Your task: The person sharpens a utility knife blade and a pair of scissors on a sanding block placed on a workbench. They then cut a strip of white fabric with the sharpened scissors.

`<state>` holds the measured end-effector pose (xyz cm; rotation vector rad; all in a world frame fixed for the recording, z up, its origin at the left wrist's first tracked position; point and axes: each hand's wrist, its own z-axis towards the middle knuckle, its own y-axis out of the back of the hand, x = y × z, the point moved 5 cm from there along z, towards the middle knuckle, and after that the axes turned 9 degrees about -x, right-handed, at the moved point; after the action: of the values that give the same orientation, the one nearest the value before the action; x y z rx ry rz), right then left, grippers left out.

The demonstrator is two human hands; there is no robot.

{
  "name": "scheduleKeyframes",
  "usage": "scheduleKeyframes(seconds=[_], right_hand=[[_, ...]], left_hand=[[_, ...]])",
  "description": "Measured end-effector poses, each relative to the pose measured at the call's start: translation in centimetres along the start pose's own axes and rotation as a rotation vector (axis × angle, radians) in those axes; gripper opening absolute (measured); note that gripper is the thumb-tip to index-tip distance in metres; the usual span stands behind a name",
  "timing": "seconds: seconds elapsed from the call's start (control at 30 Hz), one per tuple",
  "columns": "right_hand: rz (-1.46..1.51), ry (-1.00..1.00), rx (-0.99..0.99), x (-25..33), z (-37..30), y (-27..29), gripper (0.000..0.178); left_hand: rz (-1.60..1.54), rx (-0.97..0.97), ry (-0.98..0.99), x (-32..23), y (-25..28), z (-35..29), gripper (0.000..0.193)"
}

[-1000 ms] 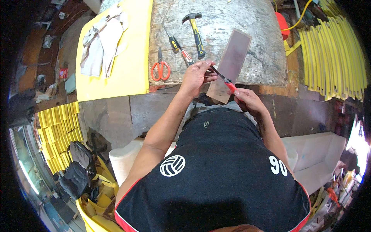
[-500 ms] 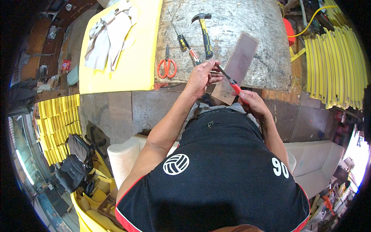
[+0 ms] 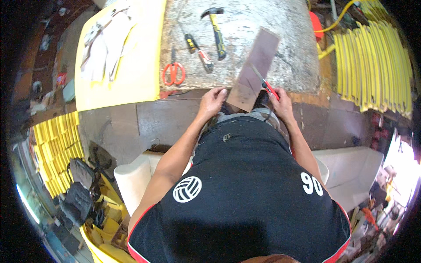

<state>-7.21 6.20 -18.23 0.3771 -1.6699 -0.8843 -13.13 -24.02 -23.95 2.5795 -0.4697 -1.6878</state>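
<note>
My right hand (image 3: 281, 104) is closed around the red handle of a utility knife (image 3: 268, 87). Its long thin blade points up and left, over a flat brownish board (image 3: 258, 55). That board lies slantwise on the worn worktable (image 3: 294, 57), its near end jutting past the front edge toward my lap. Left of this near end, by the table edge, is my left hand (image 3: 213, 103) with fingers curled together; whether they pinch anything is hidden.
Beyond my hands lie a claw hammer (image 3: 217, 35), a black-and-yellow tool (image 3: 190, 43), a red-and-white handled tool (image 3: 205, 60) and red-handled scissors (image 3: 174, 72). Pale cloth pieces (image 3: 107, 48) rest on a yellow sheet (image 3: 127, 94) at left. Stacked yellow strips (image 3: 372, 65) stand at right.
My left hand has left the knife's blade and dropped down to the table edge. The knife stays in my right hand. The whole view has shifted a little.
</note>
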Motion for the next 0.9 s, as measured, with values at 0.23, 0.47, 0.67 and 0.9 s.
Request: scheduleKeyframes(seconds=[0.23, 0.47, 0.67, 0.9], right_hand=[[-0.309, 0.023, -0.116, -2.3, -1.1, 0.2, 0.043], [-0.346, 0.133, -0.168, -4.1, -1.5, -0.9, 0.05], [-0.309, 0.126, -0.182, -4.5, -1.3, -1.3, 0.052], [-0.309, 0.117, -0.183, -4.2, 2.2, -0.8, 0.044]], left_hand=[[0.544, 0.009, -0.603, -6.3, -4.9, 0.9, 0.05], [0.966, 0.129, -1.021, -7.7, -13.3, 6.5, 0.064], [1.13, 0.258, -1.09, -6.7, -15.4, 8.4, 0.069], [1.139, 0.175, -1.067, -8.4, -16.4, 10.8, 0.067]])
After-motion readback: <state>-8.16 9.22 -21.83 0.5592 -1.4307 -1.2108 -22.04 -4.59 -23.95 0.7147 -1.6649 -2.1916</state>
